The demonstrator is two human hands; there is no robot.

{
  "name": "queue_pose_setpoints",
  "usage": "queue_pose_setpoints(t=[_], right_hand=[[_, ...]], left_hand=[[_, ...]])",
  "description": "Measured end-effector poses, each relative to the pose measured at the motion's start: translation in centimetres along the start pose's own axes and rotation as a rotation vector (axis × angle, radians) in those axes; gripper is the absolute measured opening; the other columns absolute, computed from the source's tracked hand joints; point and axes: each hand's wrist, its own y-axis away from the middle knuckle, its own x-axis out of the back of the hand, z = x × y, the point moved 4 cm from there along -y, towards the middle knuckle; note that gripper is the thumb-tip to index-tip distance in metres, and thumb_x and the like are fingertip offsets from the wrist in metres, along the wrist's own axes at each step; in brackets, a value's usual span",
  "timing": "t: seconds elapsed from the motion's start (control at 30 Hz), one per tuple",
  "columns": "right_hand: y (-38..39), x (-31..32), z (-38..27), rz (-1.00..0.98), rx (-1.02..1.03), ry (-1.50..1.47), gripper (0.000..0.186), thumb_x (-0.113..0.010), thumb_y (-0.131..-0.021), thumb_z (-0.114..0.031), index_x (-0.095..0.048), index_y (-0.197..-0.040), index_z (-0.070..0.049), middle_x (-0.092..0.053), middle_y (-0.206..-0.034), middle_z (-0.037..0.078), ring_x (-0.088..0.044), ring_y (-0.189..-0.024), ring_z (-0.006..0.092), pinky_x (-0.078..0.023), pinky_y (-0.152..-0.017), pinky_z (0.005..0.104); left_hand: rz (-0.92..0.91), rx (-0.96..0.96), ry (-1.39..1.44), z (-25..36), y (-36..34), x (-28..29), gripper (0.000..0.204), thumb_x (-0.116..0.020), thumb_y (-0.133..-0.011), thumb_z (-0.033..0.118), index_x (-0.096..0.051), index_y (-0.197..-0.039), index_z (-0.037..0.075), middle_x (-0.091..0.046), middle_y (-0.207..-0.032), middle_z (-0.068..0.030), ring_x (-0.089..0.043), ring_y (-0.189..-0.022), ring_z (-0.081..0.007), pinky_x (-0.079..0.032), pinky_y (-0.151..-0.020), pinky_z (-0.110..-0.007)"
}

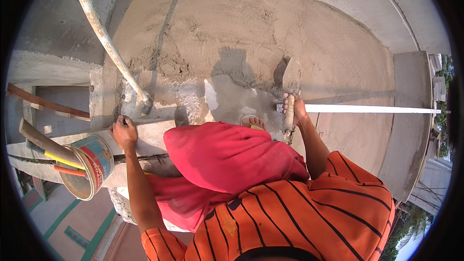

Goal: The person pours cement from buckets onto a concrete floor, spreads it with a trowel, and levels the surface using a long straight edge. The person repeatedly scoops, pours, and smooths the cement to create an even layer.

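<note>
My right hand (297, 108) is closed round the wooden handle of a trowel (292, 76), whose metal blade points away from me over the wet mortar (232, 24). A long white straight bar (372, 109) runs rightward from beside that hand; whether my fingers also touch it, I cannot tell. My left hand (124, 133) leans on a concrete ledge (153, 133), holding nothing, with its fingers bent and a little apart. Between my hands, a wet, thinly covered patch (224, 99) lies in front of my bare toes, next to rougher mortar.
At the left, a bucket (87, 164) holds several tool handles. A pale pipe (104, 34) slants down to the floor near my left hand. Low concrete walls (411, 116) bound the mortar at the right and far side. Beyond the left ledge, a lower level shows.
</note>
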Motion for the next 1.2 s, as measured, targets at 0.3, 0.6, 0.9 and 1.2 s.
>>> queue_pose_setpoints(t=[0.3, 0.6, 0.9, 1.2], right_hand=[[-7.0, -17.4, 11.4, -0.132, 0.012, 0.479, 0.040, -0.038, -0.098, -0.048, -0.051, -0.091, -0.011, -0.055, -0.068, 0.008, -0.057, -0.062, 0.0242, -0.049, -0.056, 0.0402], [-3.6, -8.3, -4.2, 0.169, 0.419, 1.005, 0.044, -0.041, -0.099, -0.045, -0.057, -0.104, -0.004, -0.062, -0.073, 0.012, -0.061, -0.060, 0.0257, -0.051, -0.055, 0.0388], [-11.1, -23.2, 3.5, -0.200, -0.089, 0.523, 0.037, -0.039, -0.099, -0.047, -0.049, -0.088, -0.013, -0.048, -0.065, 0.001, -0.048, -0.050, 0.0144, -0.044, -0.045, 0.0320], [-7.7, -25.7, 2.5, -0.288, 0.863, 1.776, 0.046, -0.045, -0.097, -0.041, -0.056, -0.107, 0.003, -0.064, -0.091, 0.027, -0.062, -0.084, 0.0443, -0.051, -0.078, 0.0462]], left_hand=[[0.093, -0.043, 0.024, 0.0, -0.4, -0.2, 0.022, -0.055, -0.083, 0.024, -0.066, -0.088, 0.006, -0.064, -0.088, -0.0224, -0.057, -0.093, -0.0366, -0.034, -0.100, -0.043], [0.058, 0.004, 0.024, -0.4, 0.0, 0.2, 0.018, -0.057, -0.082, 0.023, -0.066, -0.086, 0.008, -0.065, -0.086, -0.0195, -0.058, -0.091, -0.0345, -0.034, -0.100, -0.042], [0.042, 0.025, 0.060, -0.6, -0.1, 0.0, 0.017, -0.057, -0.081, 0.022, -0.065, -0.085, 0.007, -0.065, -0.086, -0.0200, -0.058, -0.090, -0.0332, -0.033, -0.101, -0.042], [-0.023, -0.008, 0.043, 0.2, -1.0, 0.5, 0.017, -0.056, -0.081, 0.021, -0.064, -0.084, 0.006, -0.066, -0.088, -0.0172, -0.057, -0.092, -0.0337, -0.034, -0.100, -0.042]])
